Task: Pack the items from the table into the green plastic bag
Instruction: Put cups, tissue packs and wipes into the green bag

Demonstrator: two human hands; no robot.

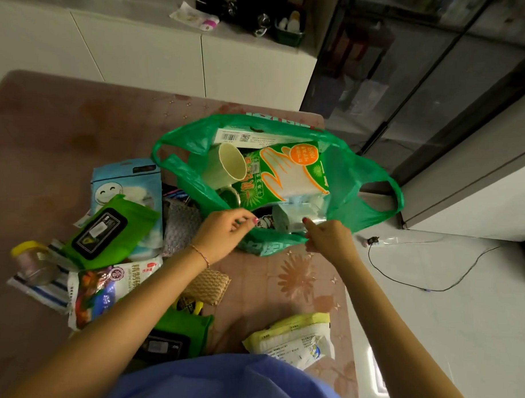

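The green plastic bag [354, 184] lies open on the table [64, 126], its mouth facing me. Inside it I see a pale cup [223, 164], a green-and-white glove pack [289, 173], a white box [257, 137] and a clear pack [296, 218]. My left hand [224, 233] pinches the bag's near rim on the left. My right hand [325, 239] grips the near rim on the right. Left of the bag lie a green wipes pack [105, 229], a blue smiley pouch [125, 185], a salt bag [103, 288] and a yellow-lidded jar [33, 259].
A second green wipes pack [176, 332], a brown woven pad [207, 286] and a yellow-white packet [295, 337] lie near me. White cabinets [141, 54] stand beyond the table. A dark glass cabinet [423, 85] and a floor cable [416, 281] are to the right.
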